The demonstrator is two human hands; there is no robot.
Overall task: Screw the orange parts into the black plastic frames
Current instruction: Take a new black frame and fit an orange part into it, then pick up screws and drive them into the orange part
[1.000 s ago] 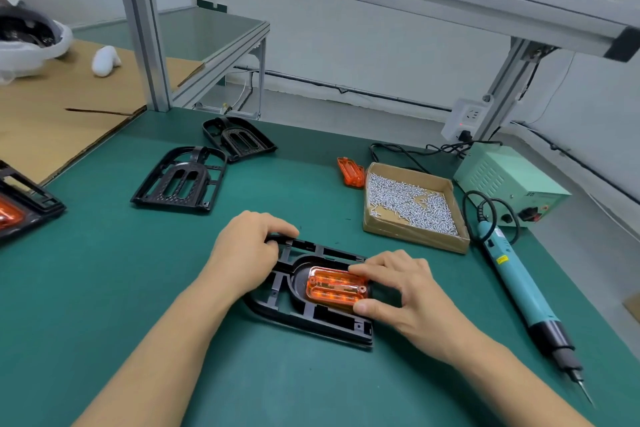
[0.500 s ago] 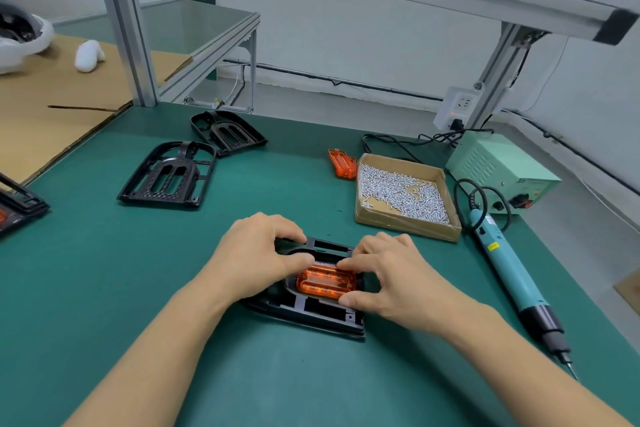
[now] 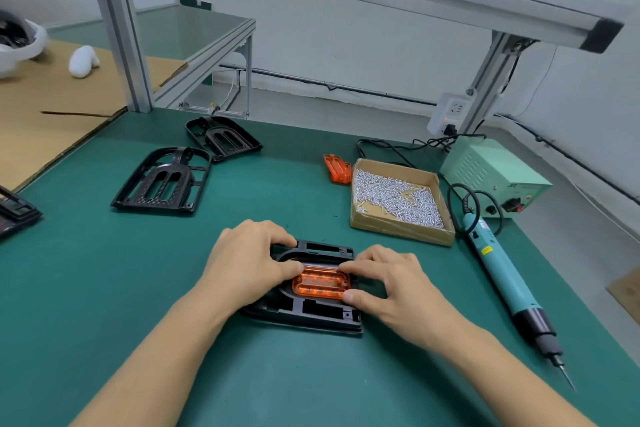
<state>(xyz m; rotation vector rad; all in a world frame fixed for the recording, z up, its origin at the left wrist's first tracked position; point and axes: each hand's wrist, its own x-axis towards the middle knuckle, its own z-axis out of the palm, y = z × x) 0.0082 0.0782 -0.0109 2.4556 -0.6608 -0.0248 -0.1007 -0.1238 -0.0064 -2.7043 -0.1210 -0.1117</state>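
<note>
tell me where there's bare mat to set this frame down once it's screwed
Bare mat lies left of the left hand, below the empty black frame, and between that frame and the screw box. It is crowded on the right, where the electric screwdriver lies beside the box.

Left hand [image 3: 247,265] and right hand [image 3: 389,282] pinch the orange part [image 3: 320,282] (seated in the black frame [image 3: 311,314]) on the green desk [image 3: 104,288].

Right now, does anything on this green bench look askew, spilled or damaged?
Nothing stands out. Both hands, left hand and right hand, seat the translucent orange part in the black plastic frame; the silver screws stay inside their cardboard box.
</note>
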